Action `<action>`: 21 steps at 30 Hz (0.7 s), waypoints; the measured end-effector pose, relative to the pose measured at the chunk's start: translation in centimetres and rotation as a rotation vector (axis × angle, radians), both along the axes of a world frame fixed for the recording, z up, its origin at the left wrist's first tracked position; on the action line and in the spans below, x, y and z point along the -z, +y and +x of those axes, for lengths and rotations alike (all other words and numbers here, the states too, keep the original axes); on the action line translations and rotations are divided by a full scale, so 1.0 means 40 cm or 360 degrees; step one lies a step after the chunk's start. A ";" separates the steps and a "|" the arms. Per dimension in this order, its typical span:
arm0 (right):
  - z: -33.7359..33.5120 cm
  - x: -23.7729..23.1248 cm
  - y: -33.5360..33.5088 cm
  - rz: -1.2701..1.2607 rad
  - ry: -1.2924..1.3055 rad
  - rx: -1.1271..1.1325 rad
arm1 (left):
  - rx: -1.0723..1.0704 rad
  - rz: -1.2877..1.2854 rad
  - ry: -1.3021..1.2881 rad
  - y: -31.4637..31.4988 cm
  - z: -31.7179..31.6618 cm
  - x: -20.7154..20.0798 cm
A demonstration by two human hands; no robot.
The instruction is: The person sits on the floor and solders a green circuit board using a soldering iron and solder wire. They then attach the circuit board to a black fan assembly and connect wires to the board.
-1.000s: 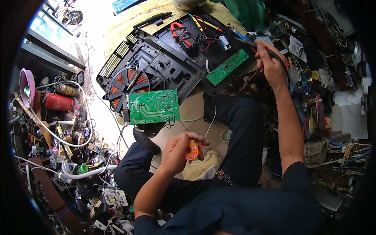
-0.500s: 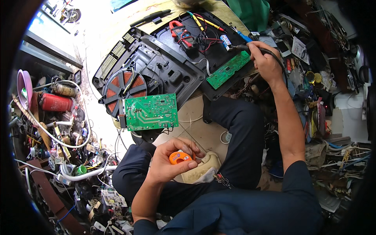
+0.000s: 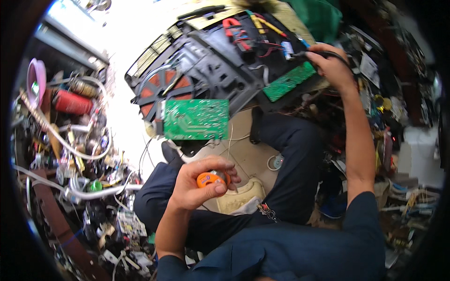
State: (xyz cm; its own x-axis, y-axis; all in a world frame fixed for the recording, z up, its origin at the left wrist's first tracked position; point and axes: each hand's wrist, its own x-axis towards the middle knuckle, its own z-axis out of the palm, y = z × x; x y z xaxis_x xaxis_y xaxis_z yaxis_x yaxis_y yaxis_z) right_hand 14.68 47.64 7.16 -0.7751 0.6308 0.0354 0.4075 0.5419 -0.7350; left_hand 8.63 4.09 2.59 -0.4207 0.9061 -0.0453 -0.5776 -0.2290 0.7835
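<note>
My left hand [image 3: 200, 182] is curled around a small orange spool [image 3: 213, 179], its thumb along the near side. It is above my lap, just short of a green circuit board [image 3: 197, 120] that lies solder side up at the near edge of the black housing [image 3: 220, 61]. My right hand [image 3: 332, 68] is closed on a dark tool with a black cord, which looks like a soldering iron [image 3: 338, 57]; blur hides its tip. Nearby are a blue-handled tool [image 3: 303, 43], a small white-and-blue box [image 3: 287, 49] and a long narrow green board [image 3: 289, 81].
A copper coil [image 3: 164, 86] sits at the housing's left. A red clamp meter [image 3: 238, 35] and yellow probes [image 3: 267, 25] lie at the back. Piled scrap flanks me, with a red cylinder [image 3: 72, 101] on the left and a green cloth [image 3: 318, 21] at the far right.
The view has shifted, so the housing and boards appear farther right. My left hand has moved slightly toward the green board, still around the orange spool. My right hand keeps its grip beside the box.
</note>
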 end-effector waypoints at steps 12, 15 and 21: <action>0.009 0.031 -0.035 0.0040 0.0046 0.0038 | -0.0328 -0.0112 0.0128 -0.145 -0.124 -0.019; 0.009 0.035 -0.037 0.0072 0.0024 0.0113 | -0.0366 -0.0244 0.0135 -0.190 -0.146 -0.033; 0.007 0.058 -0.006 0.0182 0.0091 -0.0017 | -0.0467 -0.0422 0.0072 -0.237 -0.173 -0.052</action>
State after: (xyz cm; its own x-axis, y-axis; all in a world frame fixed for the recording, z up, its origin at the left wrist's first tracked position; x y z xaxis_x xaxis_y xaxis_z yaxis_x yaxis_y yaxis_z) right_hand 14.95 47.40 4.85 -0.7763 0.6120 0.1511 0.3603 0.6275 -0.6902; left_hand 1.70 -5.40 4.65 -0.6667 0.7067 -0.2369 -0.4814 -0.1657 0.8607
